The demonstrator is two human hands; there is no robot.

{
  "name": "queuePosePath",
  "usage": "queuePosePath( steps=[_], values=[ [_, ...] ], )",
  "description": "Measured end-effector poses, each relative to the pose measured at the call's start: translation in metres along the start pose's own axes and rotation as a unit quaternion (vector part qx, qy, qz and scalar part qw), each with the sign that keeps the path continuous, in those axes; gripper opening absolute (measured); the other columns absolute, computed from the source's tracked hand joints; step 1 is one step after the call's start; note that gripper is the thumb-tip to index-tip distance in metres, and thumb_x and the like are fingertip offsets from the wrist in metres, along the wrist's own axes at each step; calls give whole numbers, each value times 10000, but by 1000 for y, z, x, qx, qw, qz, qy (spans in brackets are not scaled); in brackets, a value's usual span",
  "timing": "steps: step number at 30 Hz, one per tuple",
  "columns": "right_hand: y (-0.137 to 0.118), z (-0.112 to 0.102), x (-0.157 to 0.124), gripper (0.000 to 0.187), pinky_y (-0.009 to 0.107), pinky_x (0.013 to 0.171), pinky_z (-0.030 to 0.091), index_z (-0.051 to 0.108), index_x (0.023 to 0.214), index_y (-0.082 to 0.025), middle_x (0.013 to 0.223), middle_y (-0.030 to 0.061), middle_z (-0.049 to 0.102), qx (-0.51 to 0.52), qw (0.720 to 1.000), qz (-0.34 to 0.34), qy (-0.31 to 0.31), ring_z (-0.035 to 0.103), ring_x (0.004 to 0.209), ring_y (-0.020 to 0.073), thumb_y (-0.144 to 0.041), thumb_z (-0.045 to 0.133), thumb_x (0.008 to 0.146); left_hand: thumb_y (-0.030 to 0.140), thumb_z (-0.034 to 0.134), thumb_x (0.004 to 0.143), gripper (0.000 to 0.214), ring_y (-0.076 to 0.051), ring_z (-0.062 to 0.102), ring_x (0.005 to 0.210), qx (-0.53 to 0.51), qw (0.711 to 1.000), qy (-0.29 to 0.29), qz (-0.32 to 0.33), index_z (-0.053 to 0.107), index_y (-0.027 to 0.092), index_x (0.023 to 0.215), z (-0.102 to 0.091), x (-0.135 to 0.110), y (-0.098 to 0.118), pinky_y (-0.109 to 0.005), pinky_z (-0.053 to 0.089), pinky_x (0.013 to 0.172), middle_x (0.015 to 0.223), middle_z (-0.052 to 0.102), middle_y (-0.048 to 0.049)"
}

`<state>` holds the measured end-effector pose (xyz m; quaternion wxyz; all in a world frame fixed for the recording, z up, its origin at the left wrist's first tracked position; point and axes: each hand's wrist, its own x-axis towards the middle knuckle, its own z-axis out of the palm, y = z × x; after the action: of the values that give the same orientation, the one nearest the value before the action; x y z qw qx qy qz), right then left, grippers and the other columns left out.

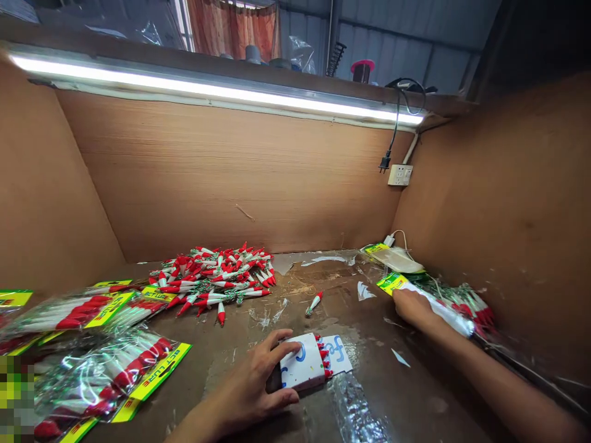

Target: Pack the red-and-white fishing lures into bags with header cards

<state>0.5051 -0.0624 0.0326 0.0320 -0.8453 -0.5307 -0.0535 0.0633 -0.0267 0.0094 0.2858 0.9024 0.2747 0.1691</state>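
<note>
My left hand (261,372) curves round the left side of a small white box (302,363) with blue marks, fingers at its top edge and thumb at its near edge. Red tips of several fishing lures stick out of the box's right end, over a white card (339,354) with blue lettering. Off to the right, my right hand (413,311) is closed at a clear packaging bag (392,283) with a yellow-green header; its fingertips are hidden. Beyond the box lies one loose red-and-white lure (314,304).
A heap of red-and-white lures (221,274) lies at the back. Filled lure packets (106,375) cover the left side. More lures (473,307) rest by the right wall. A crinkled clear plastic strip (355,409) lies in front. A black plug (385,162) hangs near the socket (400,175).
</note>
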Motion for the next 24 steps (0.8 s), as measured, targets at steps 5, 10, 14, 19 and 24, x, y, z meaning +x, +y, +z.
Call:
queuePosePath(
  steps=[5, 10, 14, 19, 24],
  values=[
    [12, 12, -7, 262, 379, 797, 469, 740, 964, -147, 993, 209, 734, -15, 999, 37, 23, 700, 965, 319, -232, 494, 941, 437, 726, 834, 607, -344, 435, 1365, -9, 1000, 17, 8, 514, 387, 1401, -1, 1, 0, -484, 375, 1127, 1541, 393, -60],
    [6, -6, -3, 331, 388, 811, 494, 738, 1060, -212, 1036, 148, 748, 19, 997, 38, 60, 699, 980, 304, -340, 439, 996, 505, 672, 870, 531, -340, 401, 1394, -56, 996, 74, -7, 569, 342, 1364, -6, 5, 2, -511, 313, 1166, 1507, 463, -67],
    [-54, -25, -44, 311, 382, 1016, 434, 691, 1207, -264, 1306, 74, 659, 156, 934, -247, 204, 581, 1192, 248, -203, 481, 987, 643, 512, 922, 601, -318, 481, 1345, -250, 957, 127, -67, 558, 257, 1380, -8, 13, 6, -494, 345, 1147, 1393, 588, -114],
    [-167, -33, -120, 251, 370, 1042, 433, 668, 1185, -262, 1230, 9, 705, 210, 695, -635, 263, 602, 1120, 188, -195, 558, 970, 768, 429, 880, 770, -301, 676, 1091, -565, 808, 58, -155, 548, 179, 1362, -8, 11, 15, -429, 530, 931, 1211, 680, -156],
    [-212, -19, -145, 250, 318, 968, 487, 636, 1177, -227, 1105, 23, 727, 255, 651, -667, 258, 631, 1018, 162, -178, 593, 936, 539, 855, 666, 490, -149, 640, 593, -473, 858, 105, -171, 671, 135, 874, -5, 7, -2, -232, 475, 569, 734, 690, -37]
  ],
)
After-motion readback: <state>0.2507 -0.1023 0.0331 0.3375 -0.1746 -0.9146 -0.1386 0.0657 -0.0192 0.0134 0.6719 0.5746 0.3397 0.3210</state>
